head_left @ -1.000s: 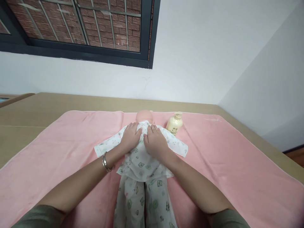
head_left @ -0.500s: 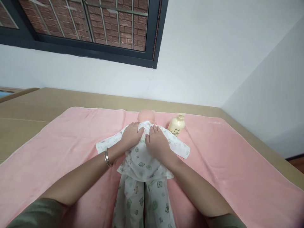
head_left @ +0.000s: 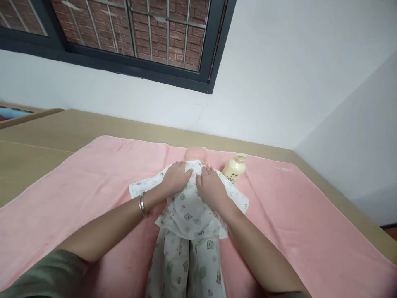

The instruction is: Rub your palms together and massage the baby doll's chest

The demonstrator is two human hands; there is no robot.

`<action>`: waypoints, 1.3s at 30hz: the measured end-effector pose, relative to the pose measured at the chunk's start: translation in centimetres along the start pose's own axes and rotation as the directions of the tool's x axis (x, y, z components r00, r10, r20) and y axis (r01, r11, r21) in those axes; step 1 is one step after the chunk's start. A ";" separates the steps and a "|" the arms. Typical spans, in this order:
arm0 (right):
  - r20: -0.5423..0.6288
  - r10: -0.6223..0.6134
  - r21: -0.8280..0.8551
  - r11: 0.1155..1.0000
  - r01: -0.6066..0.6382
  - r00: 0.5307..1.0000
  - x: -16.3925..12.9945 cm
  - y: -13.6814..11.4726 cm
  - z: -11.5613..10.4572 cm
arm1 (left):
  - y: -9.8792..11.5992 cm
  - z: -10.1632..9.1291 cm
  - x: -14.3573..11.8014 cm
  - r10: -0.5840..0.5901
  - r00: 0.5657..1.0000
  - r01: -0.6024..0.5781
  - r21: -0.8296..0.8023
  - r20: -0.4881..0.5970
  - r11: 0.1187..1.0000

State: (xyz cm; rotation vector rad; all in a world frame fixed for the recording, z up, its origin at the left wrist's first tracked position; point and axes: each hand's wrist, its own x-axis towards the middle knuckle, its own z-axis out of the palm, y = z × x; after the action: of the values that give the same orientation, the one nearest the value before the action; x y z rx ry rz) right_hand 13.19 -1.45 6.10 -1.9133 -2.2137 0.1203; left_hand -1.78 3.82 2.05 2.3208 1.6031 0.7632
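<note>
A baby doll lies lengthwise before me, its bald head at the far end. It is dressed in a white printed top and matching trousers. My left hand rests on the left of the upper body, fingers stretched out, thumb toward the middle. Opposite it, my right hand lies on the right side of the top, fingers extended toward the head. Both palms are against the cloth, and neither grasps anything I can see. The sleeves spread out to either side; the part of the top under my hands is hidden.
A pale yellow pump bottle stands just right of the doll's head. Beneath everything is a pink blanket on a tan surface. Beyond rise a white wall and a dark-framed window with bars.
The view has tilted and shifted a little. Both hands remain on the doll's top, with only slight movement of the fingers.
</note>
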 end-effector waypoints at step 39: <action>-0.045 -0.028 0.009 1.000 0.029 0.999 -0.1 -0.5 0.9 | 0.8 -0.6 -0.4 0.058 0.998 -0.055 0.139 -0.021 0.989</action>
State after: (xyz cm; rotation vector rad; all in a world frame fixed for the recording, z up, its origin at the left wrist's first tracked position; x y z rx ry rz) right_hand 12.54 -1.53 5.34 -1.8605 -2.2064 0.0820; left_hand -1.58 3.13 2.78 2.4719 1.6566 0.7165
